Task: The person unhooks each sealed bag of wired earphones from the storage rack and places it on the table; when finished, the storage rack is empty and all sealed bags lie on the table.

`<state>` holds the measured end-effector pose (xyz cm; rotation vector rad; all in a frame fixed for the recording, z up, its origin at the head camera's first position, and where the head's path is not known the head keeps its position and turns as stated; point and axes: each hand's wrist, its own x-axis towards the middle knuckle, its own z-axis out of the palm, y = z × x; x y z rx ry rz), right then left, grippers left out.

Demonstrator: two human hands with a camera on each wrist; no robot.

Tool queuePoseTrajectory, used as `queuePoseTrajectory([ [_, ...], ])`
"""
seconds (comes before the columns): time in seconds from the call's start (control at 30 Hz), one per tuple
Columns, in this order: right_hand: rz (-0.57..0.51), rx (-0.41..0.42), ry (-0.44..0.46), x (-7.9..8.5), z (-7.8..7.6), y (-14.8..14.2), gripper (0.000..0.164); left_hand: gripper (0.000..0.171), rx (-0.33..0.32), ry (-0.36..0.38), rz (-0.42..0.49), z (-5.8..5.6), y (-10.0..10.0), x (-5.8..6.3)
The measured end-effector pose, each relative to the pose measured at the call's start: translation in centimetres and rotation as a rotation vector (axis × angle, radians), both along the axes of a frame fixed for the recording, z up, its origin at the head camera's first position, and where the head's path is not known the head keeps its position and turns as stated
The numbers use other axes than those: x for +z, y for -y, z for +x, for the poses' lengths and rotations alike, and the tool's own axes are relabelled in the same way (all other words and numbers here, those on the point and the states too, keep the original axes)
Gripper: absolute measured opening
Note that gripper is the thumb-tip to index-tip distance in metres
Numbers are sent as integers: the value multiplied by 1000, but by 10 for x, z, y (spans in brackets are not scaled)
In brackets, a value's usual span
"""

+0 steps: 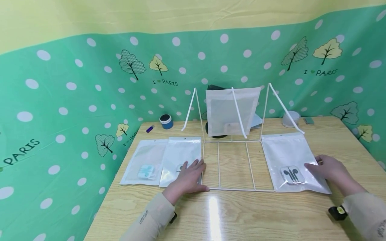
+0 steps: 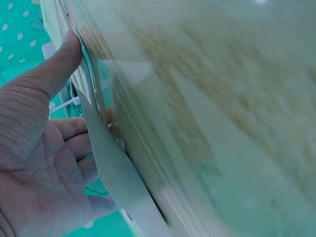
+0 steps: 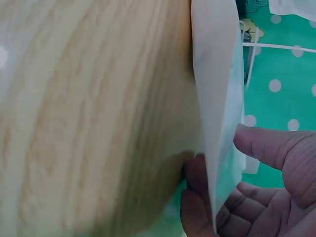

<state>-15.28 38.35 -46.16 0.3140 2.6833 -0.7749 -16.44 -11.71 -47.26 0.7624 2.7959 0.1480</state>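
Note:
A white wire rack (image 1: 236,189) with upright hooks stands mid-table. My right hand (image 1: 331,169) pinches the right edge of a zip bag (image 1: 281,150) holding earphones in a clear case (image 1: 292,175). In the right wrist view the thumb is over the bag's white edge (image 3: 213,89) and fingertips are under it. My left hand (image 1: 188,177) rests with spread fingers on another zip bag (image 1: 183,150), its thumb at the rack's front left corner. The hand partly hides that bag's earphones. A third zip bag (image 1: 147,152) with a pale case lies farther left.
A zip bag (image 1: 221,110) hangs from the rack's middle hook, hiding most of a dark object behind it. At the back stand a blue, black-topped cylinder (image 1: 166,122), a purple stick (image 1: 149,129), a whitish round container (image 1: 291,119) and a small greenish block (image 1: 309,121).

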Motion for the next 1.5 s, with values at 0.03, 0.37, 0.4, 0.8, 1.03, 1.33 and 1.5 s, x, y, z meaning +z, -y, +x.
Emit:
queuePoseTrajectory([
  [0.03, 3, -3, -19, 2, 0, 0, 84, 95, 1, 0, 1, 0, 0, 0],
  [0.37, 19, 0, -291, 23, -5, 26, 69, 96, 8, 8, 3, 0, 0, 1],
  [0.4, 18, 2, -320, 24, -7, 31, 67, 96, 8, 10, 3, 0, 0, 1],
  [0.8, -183, 111, -570, 48, -31, 94, 44, 96, 17, 10, 2, 0, -1, 0],
  [1.03, -303, 196, -587, 60, -47, 122, 42, 96, 16, 12, 8, 0, -1, 1],
  [1.33, -385, 250, -490, 78, -60, 151, 66, 96, 11, -2, -3, 0, 0, -3],
  [1.5, -423, 263, -454, 80, -69, 160, 78, 96, 10, -9, 4, 1, 0, -1],
])
